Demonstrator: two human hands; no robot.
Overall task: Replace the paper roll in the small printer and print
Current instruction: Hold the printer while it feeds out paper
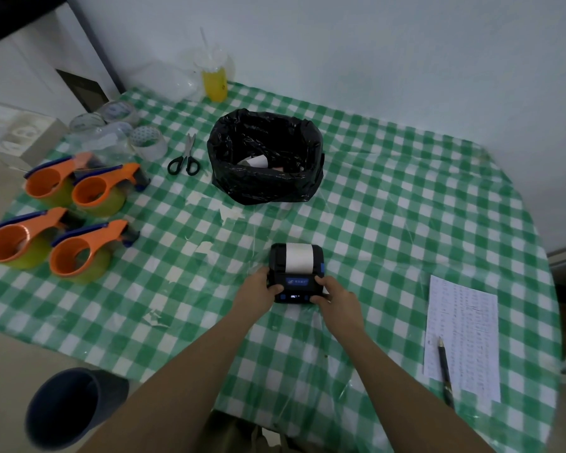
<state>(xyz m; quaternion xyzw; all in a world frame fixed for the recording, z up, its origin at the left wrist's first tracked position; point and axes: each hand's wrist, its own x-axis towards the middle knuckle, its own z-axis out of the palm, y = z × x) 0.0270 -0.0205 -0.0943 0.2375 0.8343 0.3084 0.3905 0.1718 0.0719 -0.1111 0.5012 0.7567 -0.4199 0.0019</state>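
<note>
A small black printer [295, 284] with a blue label and a lit display sits on the green checked tablecloth near the table's middle. A strip of white paper [298, 257] lies over its top, coming out of its slot. My left hand [258, 291] grips the printer's left side. My right hand [335, 297] grips its right side, thumb on the front near the display. Both hands hold it flat on the table.
A black-lined bin [265, 156] holding a white scrap stands behind the printer. Scissors [184, 156], tape rolls [147, 142] and several orange tape dispensers [79, 250] lie to the left. A printed sheet [464, 335] and pen [445, 371] lie at the right. A yellow drink cup [213, 80] is at the back.
</note>
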